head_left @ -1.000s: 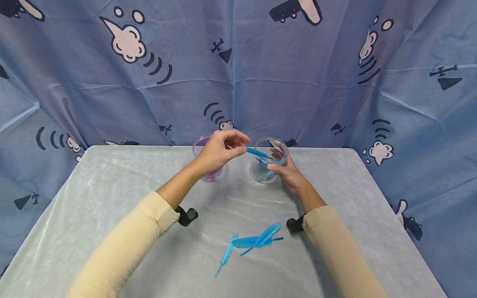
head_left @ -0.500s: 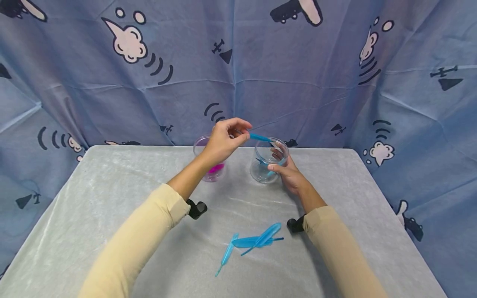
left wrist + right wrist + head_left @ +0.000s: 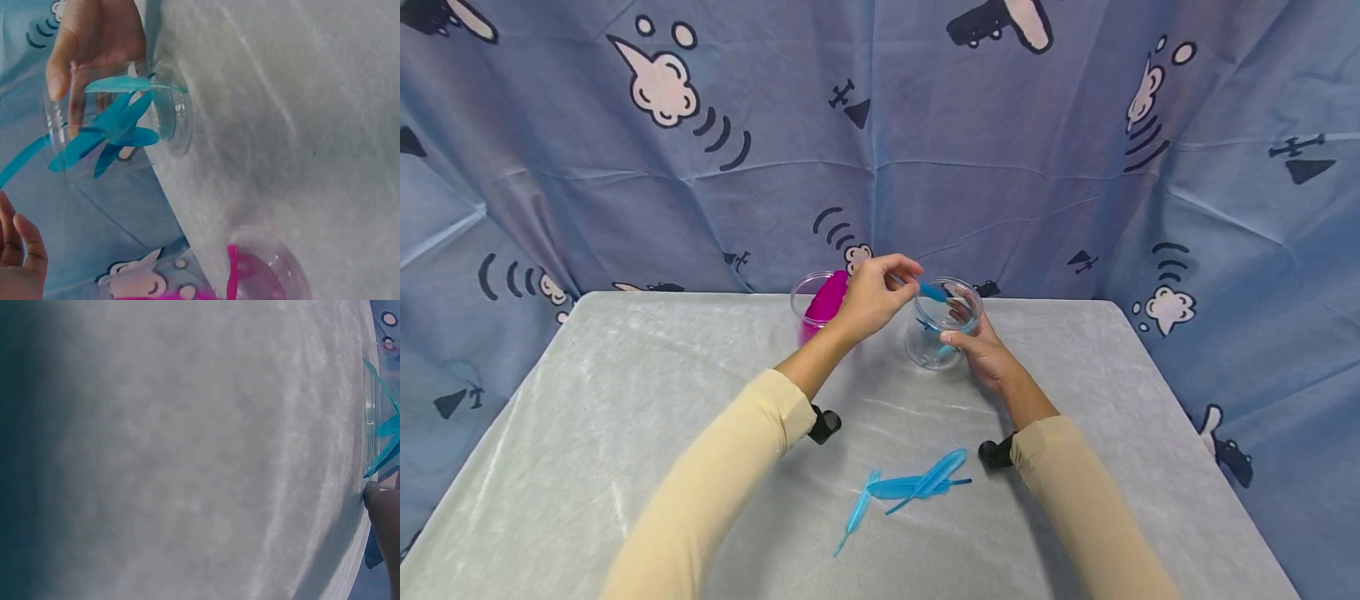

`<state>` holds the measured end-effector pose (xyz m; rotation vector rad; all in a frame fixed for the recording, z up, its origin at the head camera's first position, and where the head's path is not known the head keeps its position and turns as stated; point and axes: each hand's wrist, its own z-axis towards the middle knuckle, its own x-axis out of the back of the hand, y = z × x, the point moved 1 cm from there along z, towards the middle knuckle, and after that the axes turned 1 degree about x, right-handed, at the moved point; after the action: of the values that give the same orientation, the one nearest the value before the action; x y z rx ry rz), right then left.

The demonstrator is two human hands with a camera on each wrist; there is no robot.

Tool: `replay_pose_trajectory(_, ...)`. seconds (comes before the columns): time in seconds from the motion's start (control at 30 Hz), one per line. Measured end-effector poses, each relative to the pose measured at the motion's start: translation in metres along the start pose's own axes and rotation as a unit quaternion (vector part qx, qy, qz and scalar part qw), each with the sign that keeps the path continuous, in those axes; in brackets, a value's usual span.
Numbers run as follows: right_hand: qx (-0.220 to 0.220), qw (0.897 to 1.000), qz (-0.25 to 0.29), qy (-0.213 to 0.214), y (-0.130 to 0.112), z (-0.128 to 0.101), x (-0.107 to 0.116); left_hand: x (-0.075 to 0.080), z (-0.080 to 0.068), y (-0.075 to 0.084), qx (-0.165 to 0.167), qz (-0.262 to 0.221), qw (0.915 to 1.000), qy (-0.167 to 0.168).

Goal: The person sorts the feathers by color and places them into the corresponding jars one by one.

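Observation:
My left hand pinches a blue feather over the rim of a clear plastic jar. In the left wrist view that feather reaches in at the jar's mouth, and several blue feathers lie inside. My right hand grips the jar's right side, thumb in front and fingers behind. The right wrist view shows only part of the right hand beside the jar's base. On the table in front of me lie several loose blue feathers.
A second clear jar with magenta feathers stands left of the first, partly hidden by my left hand. Both jars stand near the far edge of the grey cloth-covered table. A patterned blue curtain hangs behind.
My left hand has lifted the feather off the jar's mouth, then moved right and brought its tip back down inside the rim. The right hand and the jar have stayed put.

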<state>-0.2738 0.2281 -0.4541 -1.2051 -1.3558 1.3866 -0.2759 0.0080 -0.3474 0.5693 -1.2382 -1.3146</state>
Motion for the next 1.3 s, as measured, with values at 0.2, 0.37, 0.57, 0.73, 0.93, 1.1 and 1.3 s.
replay_pose_trajectory(0.2,0.002,1.000,-0.002,-0.002,0.001,0.000,0.000,-0.015,0.002,-0.006,0.023,0.025,0.9994,0.006)
replay_pose_trajectory(0.37,0.006,1.000,-0.005,-0.005,0.001,0.000,0.000,-0.027,0.005,-0.007,0.033,0.049,0.9981,0.017)
replay_pose_trajectory(0.57,0.021,1.000,-0.001,-0.012,0.000,-0.001,-0.001,-0.037,0.003,-0.008,0.054,0.097,0.9938,0.006)
replay_pose_trajectory(0.73,0.028,1.000,0.001,-0.014,0.000,-0.002,-0.001,-0.041,0.002,-0.009,0.061,0.121,0.9907,-0.006)
replay_pose_trajectory(0.93,0.030,0.999,0.008,-0.014,0.001,-0.002,0.000,-0.043,0.001,-0.013,0.061,0.119,0.9909,-0.012)
replay_pose_trajectory(1.1,0.028,1.000,0.007,-0.010,0.001,-0.001,0.000,-0.041,-0.004,-0.015,0.038,0.084,0.9956,-0.018)
replay_pose_trajectory(1.3,0.031,0.999,0.006,-0.013,0.004,0.000,0.001,-0.034,-0.017,-0.012,-0.026,0.074,0.9962,-0.038)
